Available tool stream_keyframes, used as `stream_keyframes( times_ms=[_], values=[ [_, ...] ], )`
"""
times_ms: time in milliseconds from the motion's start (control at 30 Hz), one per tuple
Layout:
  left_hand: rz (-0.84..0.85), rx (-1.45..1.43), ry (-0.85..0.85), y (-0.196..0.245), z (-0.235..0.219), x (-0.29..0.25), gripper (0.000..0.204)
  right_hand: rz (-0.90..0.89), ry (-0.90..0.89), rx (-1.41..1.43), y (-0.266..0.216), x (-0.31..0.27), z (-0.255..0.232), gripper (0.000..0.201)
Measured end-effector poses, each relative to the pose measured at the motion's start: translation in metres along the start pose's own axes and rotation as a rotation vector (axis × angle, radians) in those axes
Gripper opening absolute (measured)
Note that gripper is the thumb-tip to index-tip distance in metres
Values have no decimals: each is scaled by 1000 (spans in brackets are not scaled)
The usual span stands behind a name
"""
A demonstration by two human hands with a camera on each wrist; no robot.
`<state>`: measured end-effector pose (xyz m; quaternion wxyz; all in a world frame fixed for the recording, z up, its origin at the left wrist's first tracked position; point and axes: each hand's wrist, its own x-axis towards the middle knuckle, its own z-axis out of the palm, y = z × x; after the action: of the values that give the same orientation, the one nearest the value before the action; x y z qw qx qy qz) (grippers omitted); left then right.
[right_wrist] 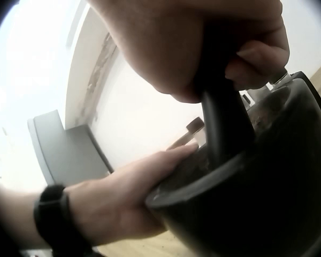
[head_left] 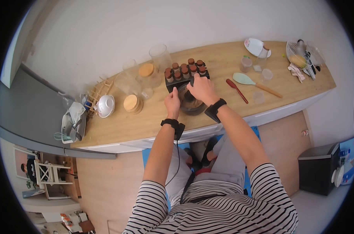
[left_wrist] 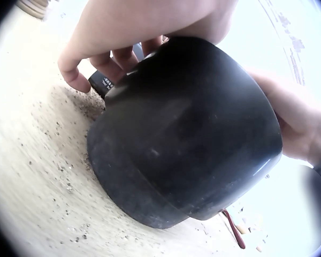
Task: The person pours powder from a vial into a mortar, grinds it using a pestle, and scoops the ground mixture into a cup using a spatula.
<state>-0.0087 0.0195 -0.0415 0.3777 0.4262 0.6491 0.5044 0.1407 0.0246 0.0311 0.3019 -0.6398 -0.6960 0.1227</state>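
A dark mortar [head_left: 193, 110] stands near the counter's front edge, with brown ground stuff inside. My left hand [head_left: 172, 103] holds its left side; in the left wrist view the fingers of that hand [left_wrist: 144, 24] curve along the black wall of the mortar [left_wrist: 187, 128], and in the right wrist view its thumb lies at the rim. My right hand [head_left: 202, 90] grips a black pestle [right_wrist: 224, 126] from above, its lower end down in the mortar and hidden by the rim. Dark crumbs [left_wrist: 69, 184] lie on the counter beside the mortar.
Just behind the mortar is a black rack of brown-capped jars [head_left: 185, 72]. Glass jars with wooden lids [head_left: 133, 104] and a white bowl [head_left: 106, 106] stand left. To the right lie a red spoon [head_left: 237, 91], a green spatula [head_left: 244, 78], small cups [head_left: 246, 64] and a wire basket [head_left: 293, 48].
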Motion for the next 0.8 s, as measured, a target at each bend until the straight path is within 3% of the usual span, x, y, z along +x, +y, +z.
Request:
stream_keyframes(
  times_ms=[67,133,167,267,300,333,400,500,567,733,800],
  values=[
    [33,10,3,-8,1,8,52,-23,-36,12,-4,-18,-1,35],
    [59,29,4,-12,2,9,52,-272,83,20,-15,-37,4,29],
    [74,-14,-7,-13,2,9,52,-377,46,58,-15,-39,10,28],
    [97,14,6,-13,-1,9,52,-434,105,67,-13,-21,22,30],
    [105,68,5,-10,0,8,52,-384,194,84,-9,-10,25,34],
    [111,119,6,-7,0,7,52,-204,167,108,-4,0,27,32],
    [137,142,6,-4,-2,8,54,-29,111,170,4,8,19,28],
    [146,270,-47,2,-3,10,50,-105,93,233,13,1,12,26],
    [246,306,32,2,1,8,47,-153,125,288,10,-13,6,23],
    [271,275,95,-5,14,17,41,-306,128,330,-6,-38,-13,18],
    [261,212,106,-6,18,18,40,-371,55,53,-11,-41,-16,17]
  ],
)
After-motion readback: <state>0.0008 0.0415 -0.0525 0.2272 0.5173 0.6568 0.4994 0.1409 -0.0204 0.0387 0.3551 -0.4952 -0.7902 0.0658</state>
